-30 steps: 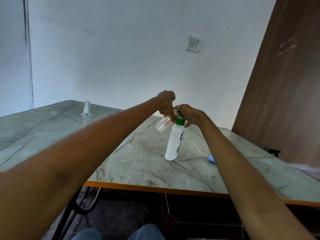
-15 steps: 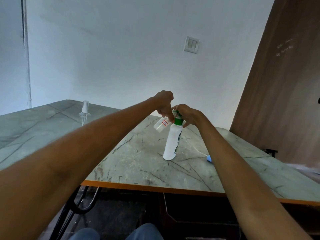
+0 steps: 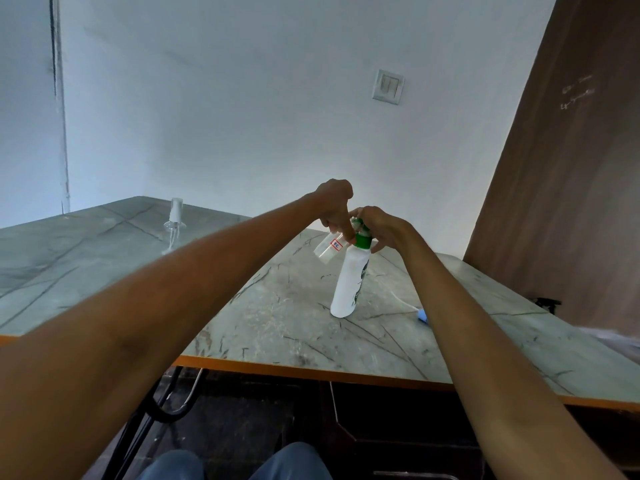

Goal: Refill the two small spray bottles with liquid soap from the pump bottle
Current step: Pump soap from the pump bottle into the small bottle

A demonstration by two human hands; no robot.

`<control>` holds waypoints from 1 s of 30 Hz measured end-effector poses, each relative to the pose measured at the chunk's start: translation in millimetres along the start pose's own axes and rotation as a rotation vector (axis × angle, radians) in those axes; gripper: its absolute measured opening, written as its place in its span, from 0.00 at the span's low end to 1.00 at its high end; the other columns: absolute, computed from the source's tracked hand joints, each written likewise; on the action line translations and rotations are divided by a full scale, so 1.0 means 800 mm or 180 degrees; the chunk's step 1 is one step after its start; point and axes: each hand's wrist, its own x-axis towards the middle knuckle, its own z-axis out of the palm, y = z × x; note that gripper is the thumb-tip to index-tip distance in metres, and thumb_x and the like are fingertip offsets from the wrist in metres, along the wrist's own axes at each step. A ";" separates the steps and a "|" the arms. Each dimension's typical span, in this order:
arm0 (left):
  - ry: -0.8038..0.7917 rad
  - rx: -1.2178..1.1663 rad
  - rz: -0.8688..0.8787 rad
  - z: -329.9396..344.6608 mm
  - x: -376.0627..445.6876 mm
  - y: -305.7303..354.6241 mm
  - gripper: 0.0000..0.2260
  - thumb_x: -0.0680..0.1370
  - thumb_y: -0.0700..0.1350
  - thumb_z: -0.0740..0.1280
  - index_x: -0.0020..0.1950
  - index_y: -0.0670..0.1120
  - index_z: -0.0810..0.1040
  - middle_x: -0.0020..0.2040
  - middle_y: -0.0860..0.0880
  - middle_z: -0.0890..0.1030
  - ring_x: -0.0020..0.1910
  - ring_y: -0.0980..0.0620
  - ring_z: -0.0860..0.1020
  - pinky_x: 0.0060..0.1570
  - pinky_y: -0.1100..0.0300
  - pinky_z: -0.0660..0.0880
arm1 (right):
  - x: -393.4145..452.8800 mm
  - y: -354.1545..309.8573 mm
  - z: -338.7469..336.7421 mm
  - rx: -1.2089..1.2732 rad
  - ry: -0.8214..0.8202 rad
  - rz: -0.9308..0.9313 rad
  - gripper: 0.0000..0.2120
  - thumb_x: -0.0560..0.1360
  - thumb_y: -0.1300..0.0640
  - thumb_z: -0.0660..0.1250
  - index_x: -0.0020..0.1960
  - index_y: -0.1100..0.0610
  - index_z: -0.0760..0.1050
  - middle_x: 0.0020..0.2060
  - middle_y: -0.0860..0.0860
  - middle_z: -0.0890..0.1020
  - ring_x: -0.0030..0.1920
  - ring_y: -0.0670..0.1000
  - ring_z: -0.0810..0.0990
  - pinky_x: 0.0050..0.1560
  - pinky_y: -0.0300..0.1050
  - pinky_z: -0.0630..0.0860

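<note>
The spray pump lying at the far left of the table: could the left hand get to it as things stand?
Probably not right away: the left hand holds the small bottle at the pump bottle. The table toward the spray pump looks unobstructed.

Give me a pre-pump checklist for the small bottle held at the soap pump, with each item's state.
1. Pump bottle base on the table: ok, though the bottle leans toward the left hand.
2. Right hand on the green pump head: ok, fingers curl over it.
3. Left hand holding the small clear bottle: ok, gripped at its top and tilted.
4. Small bottle's mouth under the nozzle: cannot tell, fingers hide it.
5. Small bottle's cap off: cannot tell.
6. Spray top standing far left on the table, out of the way: ok.
</note>
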 end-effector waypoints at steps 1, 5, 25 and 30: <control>-0.0008 0.0007 0.0010 0.000 0.001 0.001 0.45 0.63 0.50 0.79 0.72 0.37 0.61 0.58 0.42 0.80 0.43 0.50 0.78 0.32 0.68 0.71 | 0.000 0.000 -0.001 0.0036 -0.0001 -0.0009 0.18 0.79 0.59 0.51 0.66 0.56 0.69 0.65 0.59 0.72 0.62 0.57 0.72 0.66 0.59 0.68; -0.0010 0.0043 0.0026 0.002 0.002 0.000 0.45 0.62 0.50 0.79 0.72 0.38 0.61 0.62 0.42 0.78 0.48 0.48 0.80 0.25 0.72 0.71 | 0.005 0.002 0.001 0.0118 0.0006 0.0042 0.16 0.80 0.60 0.52 0.65 0.55 0.70 0.65 0.60 0.72 0.59 0.57 0.72 0.64 0.59 0.69; 0.0020 0.0129 0.0038 0.003 -0.005 -0.003 0.45 0.63 0.50 0.79 0.73 0.39 0.61 0.65 0.43 0.74 0.56 0.45 0.79 0.48 0.62 0.74 | 0.006 0.001 0.004 0.0034 -0.0082 0.0146 0.11 0.80 0.58 0.53 0.59 0.53 0.69 0.65 0.60 0.70 0.65 0.61 0.70 0.65 0.62 0.69; 0.0029 0.0093 0.0013 0.005 0.001 -0.006 0.45 0.63 0.50 0.79 0.73 0.39 0.61 0.66 0.44 0.73 0.61 0.46 0.76 0.56 0.57 0.73 | 0.004 -0.001 0.000 -0.0107 -0.0102 0.0117 0.17 0.79 0.58 0.51 0.67 0.57 0.67 0.66 0.60 0.71 0.65 0.60 0.70 0.66 0.61 0.68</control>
